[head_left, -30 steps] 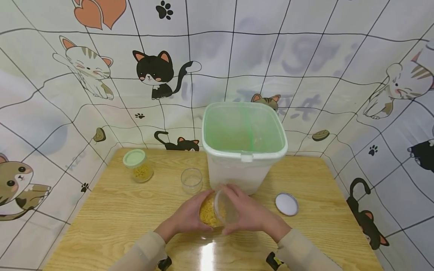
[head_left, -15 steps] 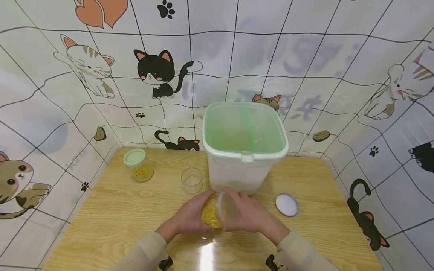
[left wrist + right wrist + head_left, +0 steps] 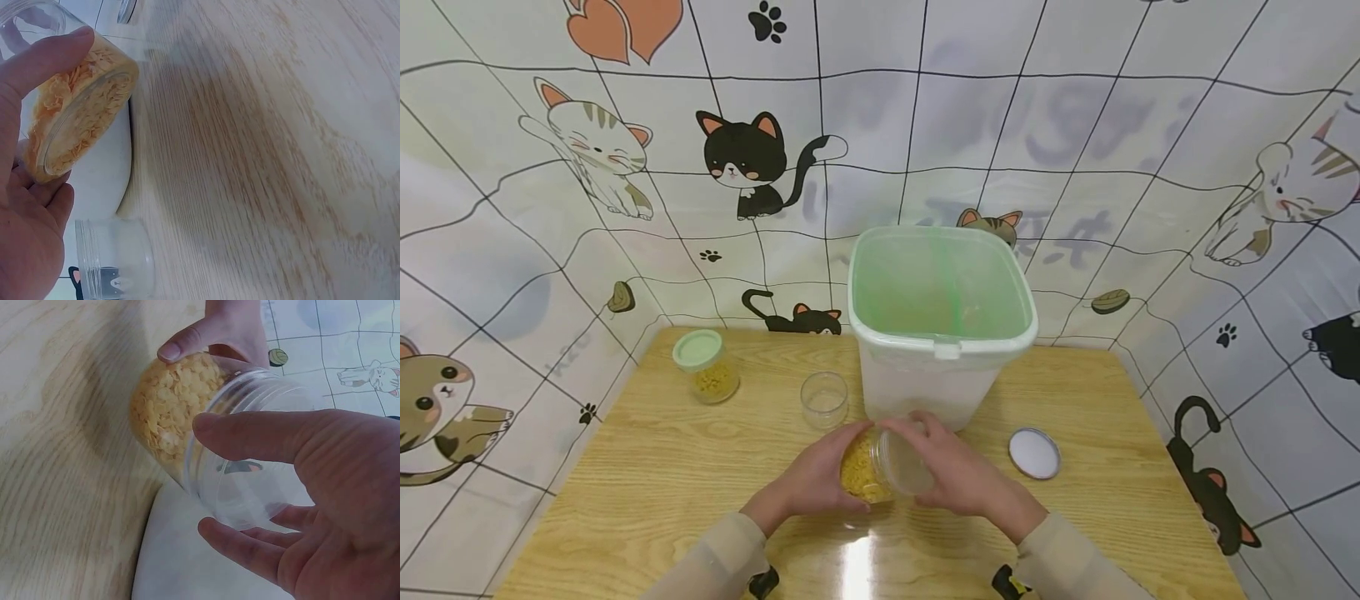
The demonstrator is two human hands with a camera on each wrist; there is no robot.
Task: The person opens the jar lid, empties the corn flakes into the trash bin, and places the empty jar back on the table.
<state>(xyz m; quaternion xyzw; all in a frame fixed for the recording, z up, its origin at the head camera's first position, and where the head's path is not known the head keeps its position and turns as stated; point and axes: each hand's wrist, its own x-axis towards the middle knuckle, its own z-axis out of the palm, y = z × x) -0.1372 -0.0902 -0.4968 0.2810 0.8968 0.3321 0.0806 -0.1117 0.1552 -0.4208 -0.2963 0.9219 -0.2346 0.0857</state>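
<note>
My left hand [image 3: 820,475] grips a clear jar of yellow flakes [image 3: 859,473], tipped on its side, thumb above and fingers beneath. In the left wrist view the flakes [image 3: 94,115] lie against the jar's base. My right hand [image 3: 958,479] holds a second clear jar [image 3: 906,467], its mouth facing that of the flake jar. The right wrist view shows the clear jar [image 3: 250,497] between thumb and fingers, its threaded rim right at the other's mouth; no flakes show in it. Both jars are above the table, in front of the white bin [image 3: 917,383].
An uncovered clear jar [image 3: 824,402] stands left of the bin. A green-lidded jar [image 3: 707,371] with yellow contents is at the back left of the wooden table [image 3: 715,467]. One round white lid [image 3: 1034,452] lies right of the bin. Cat-patterned sheeting [image 3: 775,250] surrounds the table.
My right hand and its clear jar have shifted slightly right, and more of that jar now shows. My left hand with the flake jar stays nearly in place.
</note>
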